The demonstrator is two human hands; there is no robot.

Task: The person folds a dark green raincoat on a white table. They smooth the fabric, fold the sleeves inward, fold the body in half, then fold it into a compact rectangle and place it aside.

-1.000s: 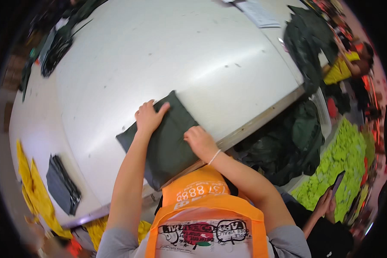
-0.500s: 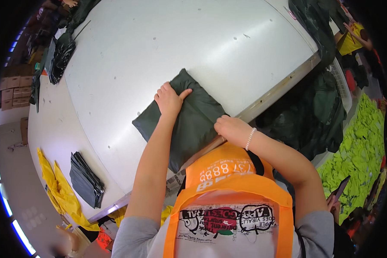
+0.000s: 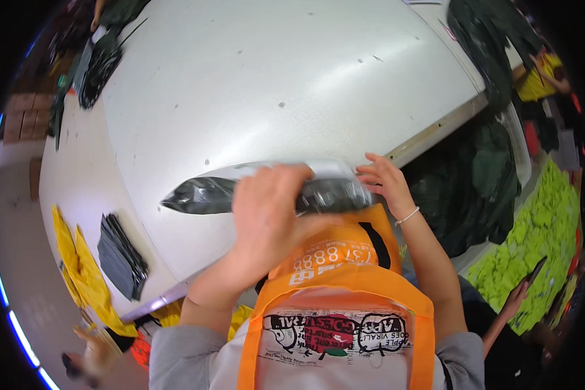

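Note:
A flat dark bundle in shiny plastic (image 3: 205,196) stands tipped up on its edge at the near side of the white table, with a pale strip showing along its far side. My left hand (image 3: 266,208), blurred by motion, is closed over the middle of the bundle. At its right end my right hand (image 3: 385,182) has its fingers apart; whether a fingertip touches the plastic I cannot tell. The bundle's lower edge lies right by my orange apron (image 3: 341,250).
On the white table (image 3: 253,117) lie a stack of dark packets (image 3: 122,257) and yellow fabric (image 3: 88,279) at the left. Dark plastic items (image 3: 101,68) lie far left. Dark green fabric (image 3: 461,185) fills a bin beyond the right edge. Lime-green fabric (image 3: 533,240) is piled farther right.
The dark bundle has gone from lying flat to standing tilted on edge, nearer my body. My left hand moved down toward me with it; my right hand came off its corner and spread its fingers.

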